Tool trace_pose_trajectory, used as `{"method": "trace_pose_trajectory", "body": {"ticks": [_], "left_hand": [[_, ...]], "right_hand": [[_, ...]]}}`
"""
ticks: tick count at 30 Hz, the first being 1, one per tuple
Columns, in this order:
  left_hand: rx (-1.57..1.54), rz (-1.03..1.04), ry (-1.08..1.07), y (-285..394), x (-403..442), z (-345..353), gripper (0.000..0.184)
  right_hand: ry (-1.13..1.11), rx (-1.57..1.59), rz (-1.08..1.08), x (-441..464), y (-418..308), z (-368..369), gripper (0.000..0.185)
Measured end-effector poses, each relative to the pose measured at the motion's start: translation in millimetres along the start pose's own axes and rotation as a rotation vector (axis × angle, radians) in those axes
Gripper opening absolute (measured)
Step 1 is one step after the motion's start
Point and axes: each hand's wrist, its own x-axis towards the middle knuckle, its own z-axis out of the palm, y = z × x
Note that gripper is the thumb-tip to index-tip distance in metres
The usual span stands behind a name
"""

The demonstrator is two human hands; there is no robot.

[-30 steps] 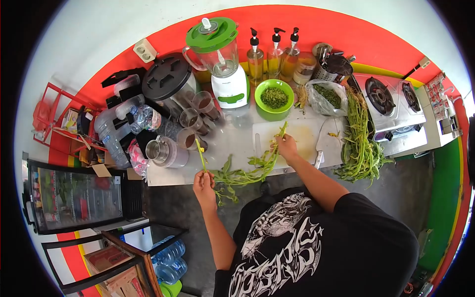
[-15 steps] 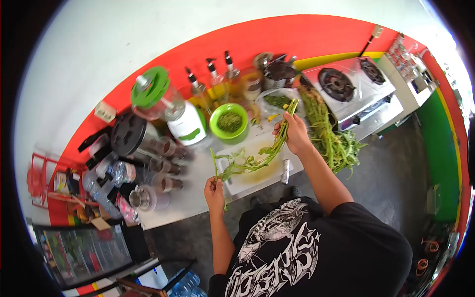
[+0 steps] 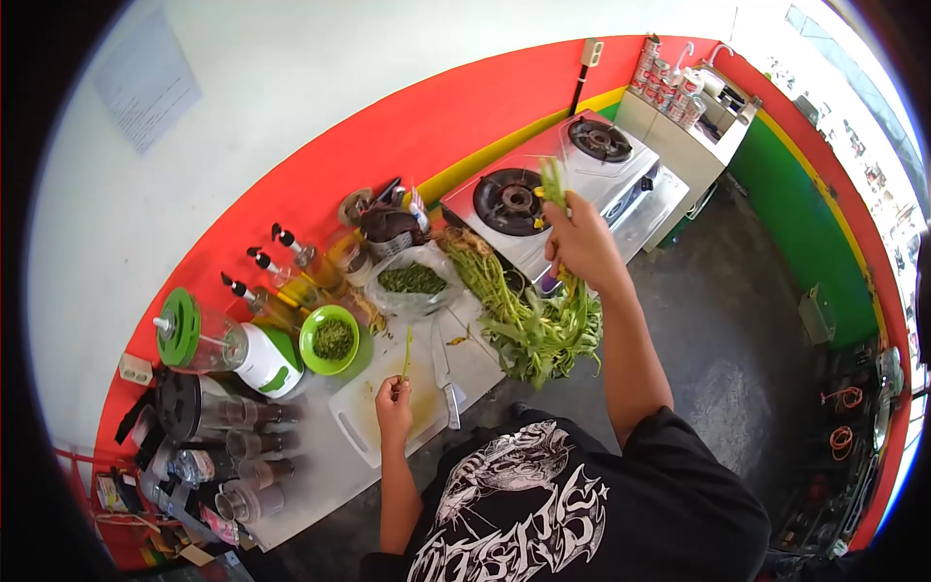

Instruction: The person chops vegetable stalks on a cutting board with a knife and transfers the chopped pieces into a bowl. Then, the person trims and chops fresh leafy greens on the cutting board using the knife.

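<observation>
My left hand (image 3: 394,411) is closed on a short green stem (image 3: 407,355), held upright over the white cutting board (image 3: 356,432). Raised near the stove's front burner, my right hand (image 3: 582,240) grips a bunch of green stems (image 3: 552,181) whose tops stick out above the fist. Below it, a large pile of leafy greens (image 3: 535,339) lies at the table's right end; where the held bunch's lower part stops and the pile starts is unclear. A knife (image 3: 448,386) rests beside the board. Chopped greens fill a green bowl (image 3: 356,361) and a clear plastic bag (image 3: 415,303).
A two-burner stove (image 3: 648,199) stands right of the pile. Pump bottles (image 3: 312,262) line the wall beside a blender (image 3: 262,361). Several dark-filled cups (image 3: 254,444) and a metal-topped jar (image 3: 254,501) stand on the table (image 3: 325,485) at left.
My right hand has moved right with its bunch, away from my left hand, toward the stove and the pile. The view has turned to the right. My left hand still holds a stem.
</observation>
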Motion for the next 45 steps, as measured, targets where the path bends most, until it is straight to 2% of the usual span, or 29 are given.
{"method": "trace_pose_trajectory", "body": {"ticks": [2,4,6,7,11,13,14,17,21,24,26,27,31,34,36,37,38,40,42,44,45], "left_hand": [[0.043,0.017,-0.03,4,5,9,0.015],[0.015,0.013,-0.027,11,3,18,0.017],[0.012,-0.006,-0.003,17,-4,20,0.018],[-0.006,-0.026,0.025,18,-7,17,0.019],[0.004,-0.096,0.146,5,-24,-6,0.02],[-0.012,-0.119,0.224,7,-39,-18,0.019],[-0.012,-0.122,0.241,5,-45,-22,0.019],[-0.033,-0.118,0.331,-1,-58,-32,0.02],[-0.065,-0.186,0.378,-9,-70,-32,0.02],[-0.053,-0.242,0.392,0,-75,-31,0.02],[0.023,-0.185,0.405,2,-74,-34,0.021],[0.011,-0.191,0.407,-7,-72,-39,0.021],[0.002,-0.161,0.469,-22,-63,-53,0.022],[0.138,-0.084,0.491,-43,-50,-69,0.023],[0.263,-0.029,0.477,-57,-41,-80,0.024],[0.265,-0.038,0.485,-66,-36,-84,0.024],[0.327,-0.037,0.486,-75,-32,-88,0.027],[0.395,-0.043,0.484,-77,-31,-98,0.029],[0.731,-0.072,0.488,-73,-29,-100,0.035],[0.736,-0.048,0.525,-70,-29,-98,0.036],[0.715,0.039,0.446,-60,-30,-96,0.034]], "right_hand": [[-0.035,-0.099,0.02,21,11,2,0.029],[0.033,-0.456,-0.159,55,61,27,0.029],[0.112,-0.663,-0.273,69,101,61,0.028],[0.001,-0.669,-0.186,70,102,72,0.025],[-0.125,-0.682,-0.163,102,165,121,0.02],[-0.11,-0.816,-0.243,114,189,133,0.039],[-0.123,-0.811,-0.254,119,201,139,0.039],[-0.111,-0.996,-0.482,122,228,146,0.058],[-0.048,-1.043,-0.589,116,234,149,0.049],[-0.083,-1.057,-0.53,112,217,143,0.043],[-0.218,-1.011,-0.35,110,199,136,0.05],[-0.242,-0.994,-0.339,107,193,132,0.055],[-0.222,-0.989,-0.406,79,169,125,0.056],[-0.196,-0.89,-0.499,47,149,132,0.052],[-0.239,-0.72,-0.56,25,140,140,0.045],[-0.244,-0.626,-0.629,11,135,147,0.035],[-0.255,-0.622,-0.63,2,138,156,0.035],[-0.611,-0.554,-0.289,-14,153,175,0.026],[-0.668,-0.655,-0.291,-34,179,192,0.029],[-0.713,-0.76,-0.293,-51,203,204,0.035],[-0.723,-0.854,-0.285,-59,214,208,0.041]]}}
